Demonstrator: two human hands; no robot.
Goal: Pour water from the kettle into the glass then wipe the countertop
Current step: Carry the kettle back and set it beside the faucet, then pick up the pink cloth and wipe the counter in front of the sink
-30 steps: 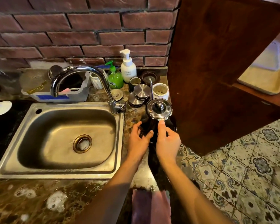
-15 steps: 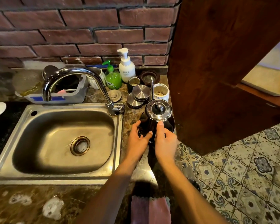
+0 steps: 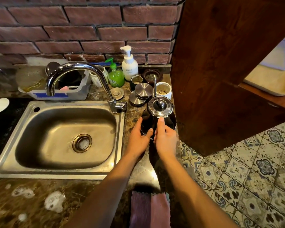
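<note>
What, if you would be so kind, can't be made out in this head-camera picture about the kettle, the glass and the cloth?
- Kettle: its handle and lower body are hidden behind the right hand and left hand, so the grip is unclear.
- Water level: the kettle lid covers it.
- Glass: one seems to stand behind the faucet, too faint to confirm.
- Cloth: cut off by the bottom edge.

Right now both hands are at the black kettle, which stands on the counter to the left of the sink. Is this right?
Not quite. The head view shows both hands, left hand and right hand, at the black kettle, but it stands right of the sink, not left.
</note>
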